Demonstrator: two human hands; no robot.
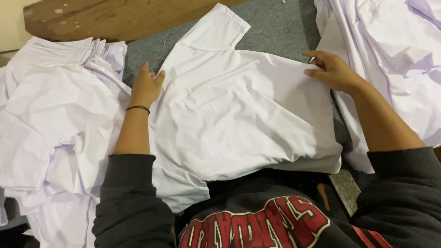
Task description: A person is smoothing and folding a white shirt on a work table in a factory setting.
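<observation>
A grey carpeted table [280, 27] carries the work. 1 white short-sleeved shirt [229, 115] lies spread flat at its centre, sleeve pointing toward the far edge, hem touching the person's dark sweatshirt [257, 220]. A heap of white shirts [50, 124] lies just beside it on the left; a 2nd pile of white garments [390, 50] lies on the right. A brown wooden board [110, 18] crosses the far left corner. The left hand [146, 87] rests open, palm down, on the shirt's left edge. The right hand [333, 70] pinches the shirt's right edge between thumb and fingers. A black band [138, 108] circles the left wrist.
</observation>
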